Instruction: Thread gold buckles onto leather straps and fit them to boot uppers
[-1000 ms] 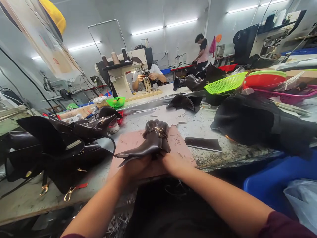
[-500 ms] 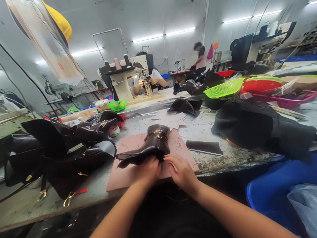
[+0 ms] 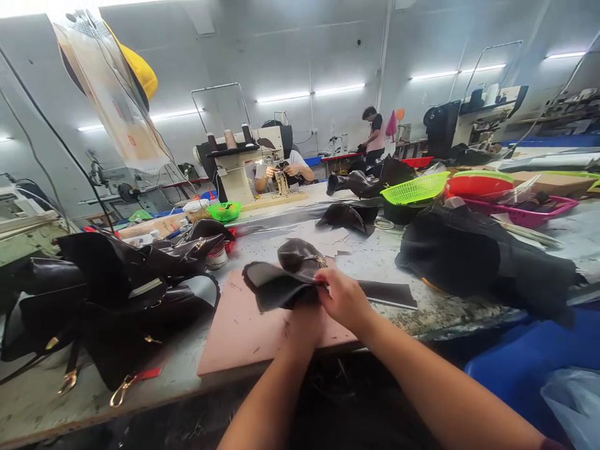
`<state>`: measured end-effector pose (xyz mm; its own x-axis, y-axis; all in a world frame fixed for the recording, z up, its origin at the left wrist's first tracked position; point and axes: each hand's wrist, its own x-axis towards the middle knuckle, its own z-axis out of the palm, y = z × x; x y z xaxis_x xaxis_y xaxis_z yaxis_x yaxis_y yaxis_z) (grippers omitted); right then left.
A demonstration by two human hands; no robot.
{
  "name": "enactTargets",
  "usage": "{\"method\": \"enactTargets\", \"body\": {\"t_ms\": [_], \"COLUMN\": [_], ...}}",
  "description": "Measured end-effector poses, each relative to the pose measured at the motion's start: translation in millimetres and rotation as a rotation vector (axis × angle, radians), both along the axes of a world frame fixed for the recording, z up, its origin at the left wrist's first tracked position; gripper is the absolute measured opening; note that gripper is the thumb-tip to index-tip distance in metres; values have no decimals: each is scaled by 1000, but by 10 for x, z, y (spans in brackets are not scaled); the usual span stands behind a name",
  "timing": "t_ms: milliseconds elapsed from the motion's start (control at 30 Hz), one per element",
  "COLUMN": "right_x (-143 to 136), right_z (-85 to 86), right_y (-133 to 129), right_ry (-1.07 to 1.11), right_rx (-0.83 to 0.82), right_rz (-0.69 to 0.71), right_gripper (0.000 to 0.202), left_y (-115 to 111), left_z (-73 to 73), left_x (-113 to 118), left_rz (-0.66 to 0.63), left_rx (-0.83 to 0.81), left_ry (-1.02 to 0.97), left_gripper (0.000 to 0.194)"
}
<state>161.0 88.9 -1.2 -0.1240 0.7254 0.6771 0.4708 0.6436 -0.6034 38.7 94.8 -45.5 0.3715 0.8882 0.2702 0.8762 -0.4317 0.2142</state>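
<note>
A dark brown leather boot upper (image 3: pixel 300 255) with a gold buckle is tilted above a pink board (image 3: pixel 244 331), its dark lining side turned partly towards me. My right hand (image 3: pixel 344 297) pinches the upper's edge on the right, just below the buckle. Under the upper, my left hand (image 3: pixel 307 319) reaches up against it; the leather hides its fingers and it is blurred. A dark flat strip (image 3: pixel 389 292) lies on the worktable to the right of the board.
More dark uppers (image 3: pixel 126 287) with gold clasps are heaped at left. Black leather pieces (image 3: pixel 478 256) lie at right, beside a green basket (image 3: pixel 415 189). A blue bin (image 3: pixel 510 362) stands below the table edge. Opposite, a person works at a sewing machine (image 3: pixel 248 156).
The boot upper has been turned and tipped, so its lining now shows and the buckle has swung right. My right hand has risen onto its edge; my left has shifted right underneath.
</note>
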Motion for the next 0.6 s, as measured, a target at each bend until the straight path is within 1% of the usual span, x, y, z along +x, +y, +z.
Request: {"method": "enactTargets", "body": {"t_ms": [33, 67, 167, 233, 300, 367, 433, 500, 533, 600], "right_x": [51, 106, 266, 339, 379, 406, 440, 477, 488, 473], "right_z": [-11, -45, -229, -361, -448, -470, -434, -366, -333, -293], "right_y": [46, 88, 178, 196, 186, 178, 199, 249, 273, 285], "right_ry": [44, 99, 268, 336, 360, 369, 398, 471, 519, 620], "right_rx": [-21, -40, -142, -228, -312, -395, -476, -544, -569, -593], "right_rz": [-49, -112, -284, -359, -391, -371, -306, -223, -178, -83], "right_gripper": [11, 11, 26, 35, 28, 22, 26, 25, 23, 26], "left_y": [-6, -13, -42, -61, -79, -93, -100, -99, -96, -95], "left_z": [51, 115, 310, 366, 323, 204, 71, -18, -37, -27], "left_x": [-42, -91, -232, -283, -293, -277, -258, -255, -263, -296], "left_rz": [29, 44, 14, -39, -105, -173, -226, -254, -259, -254], "left_rx": [59, 116, 261, 324, 355, 363, 360, 358, 359, 364], "left_ry": [65, 130, 312, 429, 540, 638, 717, 768, 783, 792], "left_gripper": [30, 27, 28, 30, 30, 30, 28, 27, 26, 25]}}
